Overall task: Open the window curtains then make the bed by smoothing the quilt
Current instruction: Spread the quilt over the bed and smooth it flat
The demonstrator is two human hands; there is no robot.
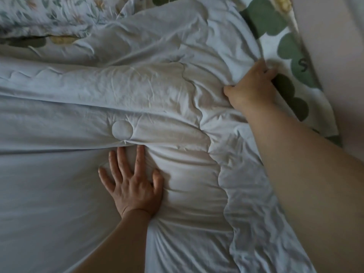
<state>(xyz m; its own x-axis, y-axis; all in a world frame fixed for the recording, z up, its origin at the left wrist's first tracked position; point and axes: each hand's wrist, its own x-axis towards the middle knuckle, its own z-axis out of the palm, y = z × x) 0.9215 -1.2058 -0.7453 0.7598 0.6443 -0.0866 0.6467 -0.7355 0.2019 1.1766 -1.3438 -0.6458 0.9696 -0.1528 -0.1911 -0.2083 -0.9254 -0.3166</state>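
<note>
- Quilt (157, 91): pale blue-white and padded, it lies spread under both hands and covers nearly the whole bed; its surface is creased, with stitched wavy seams and one stitched circle (122, 130) just beyond the left fingertips.
- Left hand (132, 184): fully open, palm down, fingers (140, 160) spread and pressed flat into the quilt; it grips nothing, and folds radiate from under the palm.
- Right hand (251, 86): closed in a fist on the far edge of the quilt, with a bunch of fabric gathered between thumb and curled fingers; the arm reaches across the quilt from the near right.
- Patterned sheet (291, 46): white with large green round leaves, exposed just beyond the right hand, touching the quilt edge the hand holds.
- Floral pillow (49, 14): pale with small leaf and flower print, well beyond the left hand, at the far left.
- Wall (334, 56): plain, pale, to the right of the right hand, beside the sheet.
</note>
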